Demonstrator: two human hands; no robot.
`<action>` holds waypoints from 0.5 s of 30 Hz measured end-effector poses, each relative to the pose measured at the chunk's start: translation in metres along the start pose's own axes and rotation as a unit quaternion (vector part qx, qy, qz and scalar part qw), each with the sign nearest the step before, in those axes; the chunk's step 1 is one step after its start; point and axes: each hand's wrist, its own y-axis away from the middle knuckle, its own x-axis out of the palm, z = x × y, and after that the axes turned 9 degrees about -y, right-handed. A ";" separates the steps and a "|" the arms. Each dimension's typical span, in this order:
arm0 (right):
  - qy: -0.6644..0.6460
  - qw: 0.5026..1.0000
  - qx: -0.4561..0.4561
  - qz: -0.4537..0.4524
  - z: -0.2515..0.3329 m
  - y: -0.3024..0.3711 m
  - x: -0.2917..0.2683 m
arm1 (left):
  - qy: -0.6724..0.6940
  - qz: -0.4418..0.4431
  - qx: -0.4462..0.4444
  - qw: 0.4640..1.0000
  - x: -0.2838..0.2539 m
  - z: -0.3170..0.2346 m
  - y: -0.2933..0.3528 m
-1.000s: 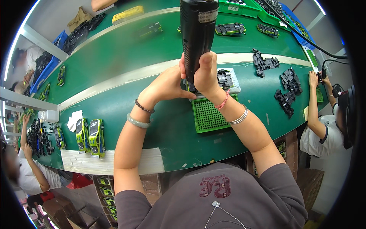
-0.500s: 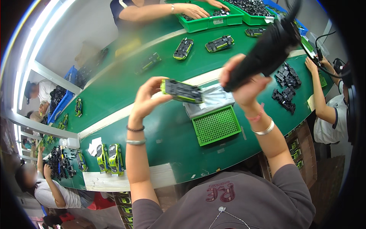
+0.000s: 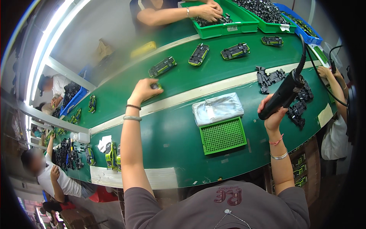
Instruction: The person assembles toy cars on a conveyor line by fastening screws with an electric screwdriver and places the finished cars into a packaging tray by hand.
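Observation:
On the far green strip, my left hand [image 3: 144, 90] is closed round the edge of a green and black toy car [image 3: 157, 87], mostly hidden by my fingers. My right hand [image 3: 274, 117] grips a black corded electric screwdriver [image 3: 282, 96], held slanting above the near table at the right. Just behind the screwdriver lie loose black toy car chassis [image 3: 300, 110]. Between my hands stand a green perforated basket [image 3: 223, 136] and a box covered in pale plastic [image 3: 218, 108].
Several upturned toy cars [image 3: 199, 54] lie along the far strip. A co-worker's hands [image 3: 211, 12] reach into a green bin [image 3: 228, 29] of black parts. Finished-looking green cars [image 3: 111, 155] stand at the left. Other people work at both sides.
My left hand has carried the toy car away from me and down onto the far strip. My right hand has drawn the screwdriver back to the right and lower.

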 end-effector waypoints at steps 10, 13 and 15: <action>0.029 0.999 0.024 -0.003 0.003 0.003 0.005 | -0.083 -0.032 0.101 0.991 0.014 -0.075 -0.050; 0.021 1.000 0.020 -0.010 0.004 0.003 0.003 | -0.093 -0.039 0.093 0.991 0.011 -0.075 -0.047; 0.014 1.000 0.020 -0.014 0.005 0.002 0.001 | -0.107 -0.037 0.077 0.991 0.000 -0.060 -0.034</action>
